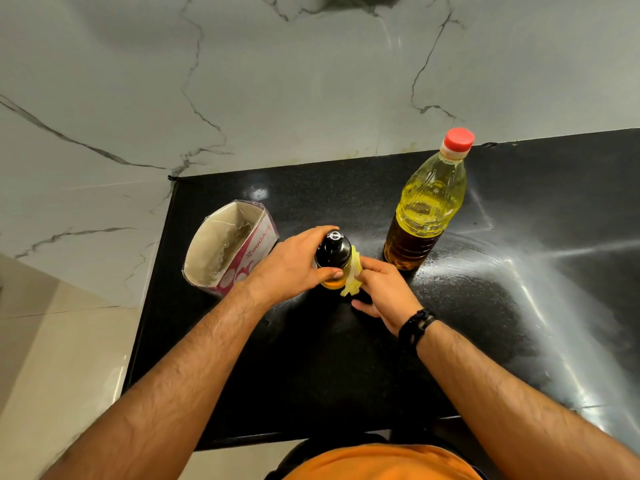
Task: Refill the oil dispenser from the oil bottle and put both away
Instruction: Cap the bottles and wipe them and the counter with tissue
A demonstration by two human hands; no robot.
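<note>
The oil dispenser (333,252), a small glass bottle with a black top and amber oil at its base, stands on the black counter (346,358). My left hand (294,268) wraps around it from the left, fingers on the black top and thumb near the glass. My right hand (384,292) presses a pale yellow cloth (353,277) against the dispenser's right side. The oil bottle (424,209), clear plastic with yellow oil and a red cap (458,139), stands upright and untouched just behind and to the right.
An open cardboard box (225,247) with pink print sits left of the dispenser. Marble wall panels (242,98) rise behind the counter. The counter's left edge drops to a tiled floor (52,358). The right side of the counter carries streaky glare.
</note>
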